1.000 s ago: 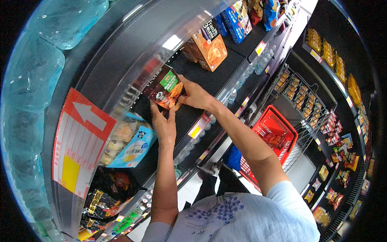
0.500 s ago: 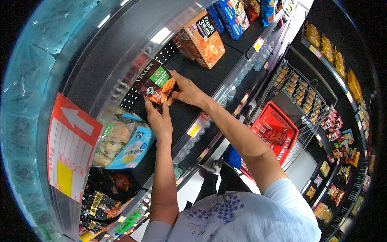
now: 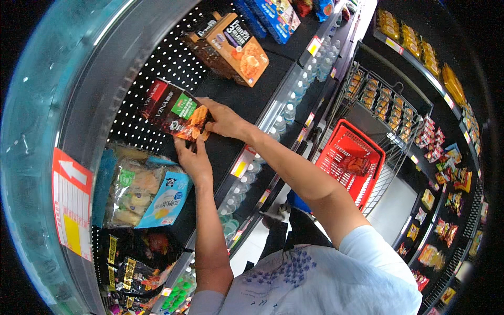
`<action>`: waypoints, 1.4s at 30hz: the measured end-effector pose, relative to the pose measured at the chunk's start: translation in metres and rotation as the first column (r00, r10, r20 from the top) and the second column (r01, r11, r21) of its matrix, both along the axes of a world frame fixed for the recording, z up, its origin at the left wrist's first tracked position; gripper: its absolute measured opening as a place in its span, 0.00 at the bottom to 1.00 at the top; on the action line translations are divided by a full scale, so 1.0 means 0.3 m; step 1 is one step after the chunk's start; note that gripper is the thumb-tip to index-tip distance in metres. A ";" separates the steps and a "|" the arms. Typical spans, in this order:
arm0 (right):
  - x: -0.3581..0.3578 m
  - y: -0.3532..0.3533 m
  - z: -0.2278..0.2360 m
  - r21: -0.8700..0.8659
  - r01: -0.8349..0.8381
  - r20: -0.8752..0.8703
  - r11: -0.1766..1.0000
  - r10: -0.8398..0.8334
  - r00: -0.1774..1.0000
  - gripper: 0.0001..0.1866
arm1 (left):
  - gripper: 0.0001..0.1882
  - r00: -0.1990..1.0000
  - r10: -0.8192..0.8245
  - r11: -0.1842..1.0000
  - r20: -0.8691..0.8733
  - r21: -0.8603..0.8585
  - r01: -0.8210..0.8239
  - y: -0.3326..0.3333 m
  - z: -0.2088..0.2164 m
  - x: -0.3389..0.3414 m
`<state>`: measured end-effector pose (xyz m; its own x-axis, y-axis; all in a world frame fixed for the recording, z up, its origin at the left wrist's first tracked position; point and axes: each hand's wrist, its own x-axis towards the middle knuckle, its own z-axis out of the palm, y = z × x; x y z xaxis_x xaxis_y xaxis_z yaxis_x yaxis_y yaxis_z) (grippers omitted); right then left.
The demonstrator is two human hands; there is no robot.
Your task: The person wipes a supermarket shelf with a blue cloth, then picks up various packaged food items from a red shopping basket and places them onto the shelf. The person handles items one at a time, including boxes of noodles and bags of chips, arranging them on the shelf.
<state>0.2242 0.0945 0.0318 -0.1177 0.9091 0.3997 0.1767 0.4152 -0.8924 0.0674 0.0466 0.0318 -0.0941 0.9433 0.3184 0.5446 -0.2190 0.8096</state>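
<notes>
The person's white patterned shirt (image 3: 336, 278) fills the lower edge of the head view, and both bare forearms rise from it toward a black store shelf (image 3: 236, 105).

The left hand (image 3: 193, 160) is raised to the lower edge of a dark snack box (image 3: 176, 113) with a red end and a green panel. Its fingers press up against the box's underside; how far they wrap around cannot be told. The right hand (image 3: 224, 119) holds the box's right end, fingers closed over the corner nearest the orange picture on its face. The box sits tilted on the shelf, its back against the white-dotted pegboard (image 3: 157, 58), held between the two hands.

Just below and left of the box lie clear snack bags (image 3: 128, 189) and a light blue packet (image 3: 167, 199). Lower still are black and yellow bags (image 3: 126, 262). A red and white arrow sign (image 3: 71, 202) hangs on the curved pane at the left.

Beyond the box, on the same shelf, stands an orange biscuit carton (image 3: 239, 50), well apart from the hands. Blue packets (image 3: 275, 16) lie farther along. Water bottles (image 3: 286, 113) line the tier below the shelf edge.

Across the aisle a red shopping basket (image 3: 349, 160) rests beside a wire rack (image 3: 383, 113) of small packets.
</notes>
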 end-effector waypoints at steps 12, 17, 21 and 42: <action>0.021 -0.019 -0.041 0.094 0.187 0.052 0.978 -0.192 0.980 0.41 | 0.40 0.996 -0.052 0.996 -0.075 0.068 0.057 0.022 -0.038 -0.023; 0.198 -0.355 0.016 0.005 0.318 -0.306 0.948 -0.301 0.903 0.29 | 0.42 0.987 -0.088 0.972 -0.133 -0.230 0.056 -0.183 -0.029 -0.003; 0.420 -0.675 -0.179 -0.299 0.517 -0.296 0.802 -0.593 0.749 0.21 | 0.41 0.781 -0.322 0.928 -0.536 -0.343 0.147 -0.285 0.050 0.000; 1.042 -1.370 -1.221 -0.423 0.891 0.734 -0.165 -0.639 0.231 0.27 | 0.57 0.435 -0.427 0.902 -0.793 -0.406 0.146 -0.322 0.069 0.037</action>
<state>0.5367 -0.3167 -0.3345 0.9391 0.2256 -0.2591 0.0613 -0.8520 -0.5200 0.0785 -0.0498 0.0523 0.3793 0.9107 -0.1633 0.9244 -0.3805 0.0253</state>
